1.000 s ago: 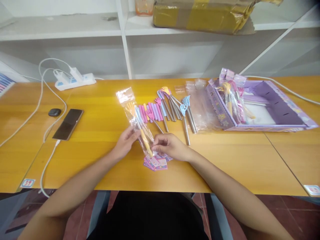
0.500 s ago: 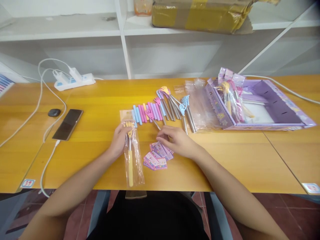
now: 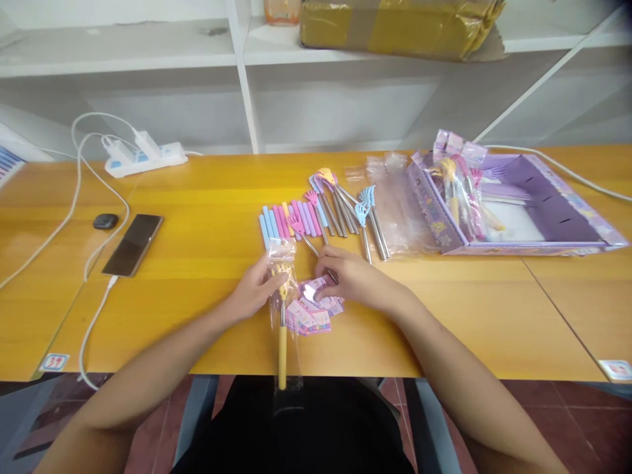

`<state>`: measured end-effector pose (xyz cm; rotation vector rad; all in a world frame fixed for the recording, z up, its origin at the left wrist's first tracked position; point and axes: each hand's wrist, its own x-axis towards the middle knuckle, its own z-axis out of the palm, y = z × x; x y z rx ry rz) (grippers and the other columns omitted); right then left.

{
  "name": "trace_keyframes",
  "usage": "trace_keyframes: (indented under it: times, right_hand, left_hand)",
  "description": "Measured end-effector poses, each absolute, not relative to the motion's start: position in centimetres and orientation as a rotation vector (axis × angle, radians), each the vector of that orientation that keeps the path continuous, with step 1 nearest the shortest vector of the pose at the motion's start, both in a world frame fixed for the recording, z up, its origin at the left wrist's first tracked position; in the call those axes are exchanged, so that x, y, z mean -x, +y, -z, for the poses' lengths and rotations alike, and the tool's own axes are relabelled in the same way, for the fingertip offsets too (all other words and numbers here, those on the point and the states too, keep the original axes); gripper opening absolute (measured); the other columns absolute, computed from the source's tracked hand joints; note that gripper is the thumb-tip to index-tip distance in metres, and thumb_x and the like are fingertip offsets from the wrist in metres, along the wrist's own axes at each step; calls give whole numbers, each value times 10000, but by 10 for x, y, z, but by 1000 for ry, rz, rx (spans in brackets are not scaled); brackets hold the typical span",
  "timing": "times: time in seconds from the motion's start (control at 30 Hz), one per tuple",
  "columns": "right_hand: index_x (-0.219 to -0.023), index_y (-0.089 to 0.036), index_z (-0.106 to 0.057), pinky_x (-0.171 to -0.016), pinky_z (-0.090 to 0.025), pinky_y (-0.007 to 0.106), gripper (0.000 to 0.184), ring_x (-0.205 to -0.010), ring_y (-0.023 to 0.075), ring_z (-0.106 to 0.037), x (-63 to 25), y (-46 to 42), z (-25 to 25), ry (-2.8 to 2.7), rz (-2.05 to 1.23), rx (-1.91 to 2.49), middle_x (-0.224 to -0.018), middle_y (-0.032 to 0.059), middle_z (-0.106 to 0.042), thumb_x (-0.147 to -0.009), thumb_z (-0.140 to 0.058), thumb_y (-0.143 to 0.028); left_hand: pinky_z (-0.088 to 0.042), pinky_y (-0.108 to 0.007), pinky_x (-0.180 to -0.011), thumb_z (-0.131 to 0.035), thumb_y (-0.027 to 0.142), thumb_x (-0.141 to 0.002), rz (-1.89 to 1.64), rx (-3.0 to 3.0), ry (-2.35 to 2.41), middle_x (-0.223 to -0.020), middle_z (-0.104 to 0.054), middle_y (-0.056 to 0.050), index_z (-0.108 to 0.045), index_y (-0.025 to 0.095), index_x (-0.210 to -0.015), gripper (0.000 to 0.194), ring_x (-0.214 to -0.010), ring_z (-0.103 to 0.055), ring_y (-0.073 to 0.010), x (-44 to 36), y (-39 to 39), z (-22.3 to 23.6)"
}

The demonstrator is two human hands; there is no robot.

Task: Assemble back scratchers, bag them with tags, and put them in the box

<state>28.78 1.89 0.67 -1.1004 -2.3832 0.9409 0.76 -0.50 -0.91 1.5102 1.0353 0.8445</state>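
Note:
My left hand (image 3: 254, 288) is closed on a yellow back scratcher (image 3: 282, 352) inside a clear plastic bag (image 3: 292, 368), gripping near its claw end. The handle points down past the table edge toward me. Over a loose pile of small purple and pink printed cards (image 3: 313, 321), my right hand (image 3: 356, 280) pinches a glossy card (image 3: 310, 291) at the top. Just beyond lie several coloured handle tubes (image 3: 276, 222) in a row. Metal-stemmed back scratcher heads in pink, blue and yellow lie beside them, including a blue claw (image 3: 362, 214).
Clear empty bags (image 3: 395, 217) lie right of the scratchers. A purple display box (image 3: 523, 250) at the right holds bagged scratchers. At the left are a phone (image 3: 133, 245), a small black object (image 3: 105, 221) and a power strip (image 3: 145, 160) with cables. A taped carton (image 3: 399, 26) sits on the shelf.
My left hand has moved right with the bagged back scratcher, now closer to the cards and hanging over the table edge. My right hand has come down slightly onto the cards and pinches one.

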Motion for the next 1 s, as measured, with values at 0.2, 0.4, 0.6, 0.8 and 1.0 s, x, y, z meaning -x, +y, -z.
trace_keyframes:
  times: [0.2,0.4,0.6,0.8,1.0]
  right_hand:
    - [-976,-212,-678,-676,-456,283,163,-720,155,-619,-291,15,-17,-2129,-1295,1142,-837,-14,-686,-918,-820,-267]
    - [-994,-208,-710,-739,-504,308,171,-800,172,-657,-294,17,-17,-2073,-1248,1105,-907,23,-712,-971,-766,-368]
    - [-961,-207,-712,-763,-533,306,228,-872,170,-661,-292,15,-23,-1946,-1270,960,-991,45,-707,-1007,-743,-428]
    - [-1014,-210,-657,-699,-535,276,196,-764,135,-652,-275,-1,-23,-1965,-1127,856,-913,15,-704,-1032,-739,-387]
    - [-1123,-235,-665,-769,-576,322,70,-877,175,-691,-252,-1,-7,-2059,-474,713,-994,52,-720,-1062,-697,-231]
  left_hand:
    - [-525,-356,-1013,-617,523,-1053,-762,-1519,1036,-1218,-755,-75,-705,189,-1236,391,-1140,-689,-257,-8,-5,11]
    - [-499,-311,-776,-570,646,-1041,-728,-1536,1134,-871,-696,-36,-686,164,-915,511,-829,-634,-202,-9,-3,10]
    - [-518,-322,-764,-505,731,-1054,-751,-1442,1106,-872,-713,-54,-702,166,-928,612,-807,-659,-210,-9,-5,11]
    - [-537,-335,-909,-504,667,-1086,-811,-1515,1107,-1072,-767,-75,-766,178,-1148,559,-984,-695,-235,-12,-8,5]
    - [-534,-369,-1056,-480,587,-1123,-779,-1548,1033,-1186,-784,-87,-719,208,-1386,519,-1172,-707,-267,-18,-13,3]
